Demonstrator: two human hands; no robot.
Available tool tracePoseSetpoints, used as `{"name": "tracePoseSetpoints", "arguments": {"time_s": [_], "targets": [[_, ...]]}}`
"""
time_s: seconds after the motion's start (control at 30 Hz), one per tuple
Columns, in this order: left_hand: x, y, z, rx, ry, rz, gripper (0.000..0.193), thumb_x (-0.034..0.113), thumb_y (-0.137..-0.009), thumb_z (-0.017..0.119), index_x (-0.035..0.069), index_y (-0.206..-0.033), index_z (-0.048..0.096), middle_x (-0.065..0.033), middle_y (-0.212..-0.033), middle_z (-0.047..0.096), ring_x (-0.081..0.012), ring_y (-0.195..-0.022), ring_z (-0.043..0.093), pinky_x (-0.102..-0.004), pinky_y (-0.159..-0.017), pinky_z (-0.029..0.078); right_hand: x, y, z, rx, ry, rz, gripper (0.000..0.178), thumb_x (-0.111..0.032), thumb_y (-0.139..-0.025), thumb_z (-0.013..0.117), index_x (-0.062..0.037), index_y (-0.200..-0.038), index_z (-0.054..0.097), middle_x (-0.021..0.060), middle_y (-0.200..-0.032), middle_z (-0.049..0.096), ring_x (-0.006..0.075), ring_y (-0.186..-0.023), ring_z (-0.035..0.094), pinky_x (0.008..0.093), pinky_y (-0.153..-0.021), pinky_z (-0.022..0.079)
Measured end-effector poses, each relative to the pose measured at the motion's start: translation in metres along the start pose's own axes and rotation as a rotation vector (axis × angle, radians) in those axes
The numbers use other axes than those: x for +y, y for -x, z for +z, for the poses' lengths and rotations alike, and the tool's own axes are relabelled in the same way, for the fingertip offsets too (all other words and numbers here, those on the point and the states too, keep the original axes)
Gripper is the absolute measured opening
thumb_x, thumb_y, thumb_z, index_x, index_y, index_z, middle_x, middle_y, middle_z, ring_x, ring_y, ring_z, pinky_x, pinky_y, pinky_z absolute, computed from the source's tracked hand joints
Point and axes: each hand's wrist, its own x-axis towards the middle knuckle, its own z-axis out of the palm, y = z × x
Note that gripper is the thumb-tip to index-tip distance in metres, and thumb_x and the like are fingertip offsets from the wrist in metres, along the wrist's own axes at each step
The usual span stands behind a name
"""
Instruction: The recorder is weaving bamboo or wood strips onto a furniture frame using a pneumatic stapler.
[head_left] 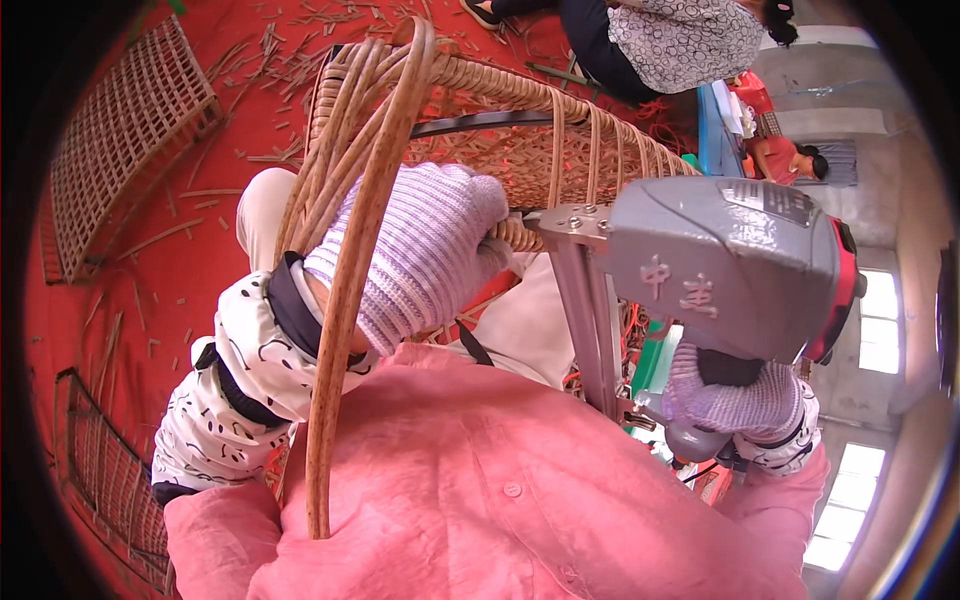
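Observation:
My right hand [735,395], in a lilac knit glove, is wrapped round the handle of a grey nail gun [725,265] with a long metal magazine. The gun's nose meets the wrapped rattan edge right beside my left hand. In a matching glove, my left hand [425,245] is closed round that edge of a woven rattan frame [600,125]; its fingertips are partly hidden. Several long rattan strips [345,130] hang from the frame's corner past my left wrist. One thick strip [345,380] loops up and down in front of my left forearm.
Woven lattice panels [135,140] lie on the red floor at the left, one [110,480] lower down. Cut rattan scraps [290,60] litter the floor. A person in a patterned top [690,45] is at the far side; another in red [780,158] sits farther right.

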Motion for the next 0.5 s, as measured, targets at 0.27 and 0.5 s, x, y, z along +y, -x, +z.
{"name": "tracePoseSetpoints", "arguments": {"time_s": [0.27,0.5], "targets": [[0.001,-0.004,-0.002,-0.065,0.008,-0.004,0.017,0.016,-0.071,0.066,0.006,-0.084,0.062,-0.0114,-0.076,0.061,-0.0294,-0.071,0.061,-0.0368,-0.064,0.049,-0.016,-0.006,0.007,-0.093,-0.036,0.139,0.026,-0.005,-0.071,0.064,0.0008,-0.095,0.058,0.0064,-0.082,0.060,0.0143,-0.074,0.059,0.0283,-0.068,0.049],[0.000,-0.002,0.002,-0.049,0.025,0.030,0.018,0.018,-0.072,0.066,0.006,-0.084,0.063,-0.0121,-0.079,0.061,-0.0301,-0.075,0.061,-0.0387,-0.067,0.048,-0.037,-0.008,0.004,-0.143,-0.186,0.357,0.033,-0.006,-0.068,0.070,-0.0017,-0.098,0.058,0.0034,-0.084,0.060,0.0123,-0.075,0.057,0.0278,-0.065,0.047]]}}
